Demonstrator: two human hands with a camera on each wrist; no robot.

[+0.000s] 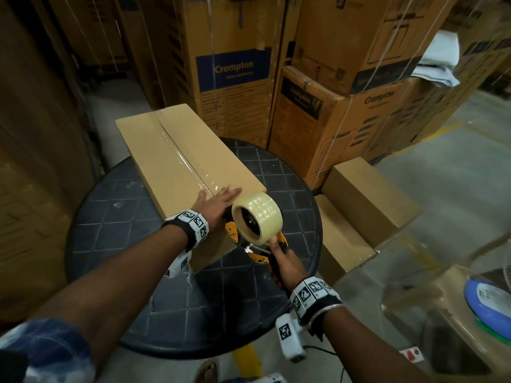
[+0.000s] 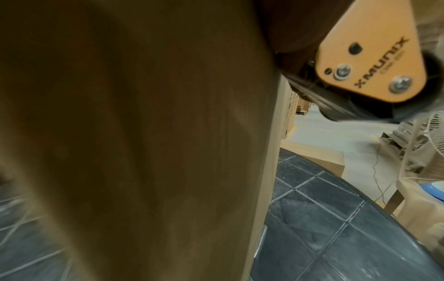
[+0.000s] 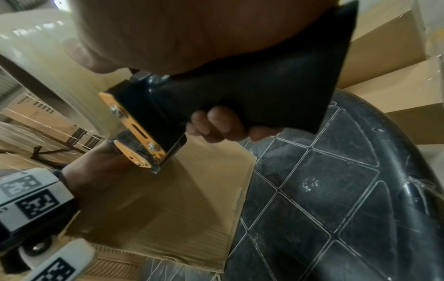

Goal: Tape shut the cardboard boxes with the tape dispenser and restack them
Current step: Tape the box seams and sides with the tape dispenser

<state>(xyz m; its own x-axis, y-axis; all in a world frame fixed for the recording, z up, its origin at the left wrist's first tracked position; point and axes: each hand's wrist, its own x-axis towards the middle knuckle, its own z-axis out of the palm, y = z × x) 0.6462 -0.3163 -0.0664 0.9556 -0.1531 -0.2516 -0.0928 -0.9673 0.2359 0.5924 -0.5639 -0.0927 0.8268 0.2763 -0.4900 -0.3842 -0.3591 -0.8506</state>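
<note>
A long plain cardboard box lies on the round dark table, with clear tape along its top seam. My left hand lies flat on the near end of the box top, fingers straight. My right hand grips the black handle of the orange tape dispenser, whose clear tape roll sits at the box's near right corner. In the left wrist view the box's near end face fills the picture and the dispenser's orange side plate is at the upper right.
Two more plain boxes are stacked on the floor right of the table. Tall printed cartons stand behind and at the left. A beige chair holding a blue-rimmed object and a fan are at the near right.
</note>
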